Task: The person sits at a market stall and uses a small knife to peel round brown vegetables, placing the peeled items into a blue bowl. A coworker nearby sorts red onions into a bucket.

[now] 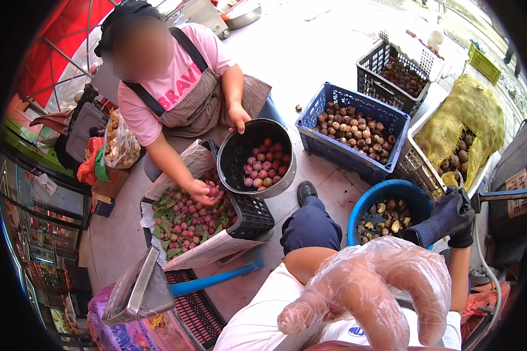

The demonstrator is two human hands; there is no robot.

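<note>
My left hand [364, 285], in a clear plastic glove, is raised close to the camera. Its fingers are bent and apart, and nothing shows between them. At the right, my right hand [462, 237] wears a black glove. It appears to grip a loose black knit glove [434, 223], whose cuff points left over a blue plastic tub [355, 210]. Inside the tub lie walnuts and broken husks [386, 217]. Just beyond my right hand stands a pale crate [417, 171] holding a yellow mesh sack [478, 114] of dark round nuts. My fingertips there are partly hidden.
Opposite, a co-worker [193, 87] in an apron holds a black bucket [226, 162] of plums, the other hand over a crate [250, 219] of plums and leaves. Walnuts fill a blue crate [351, 105] and a black crate [371, 74]. A metal pan [145, 289] stands lower left.
</note>
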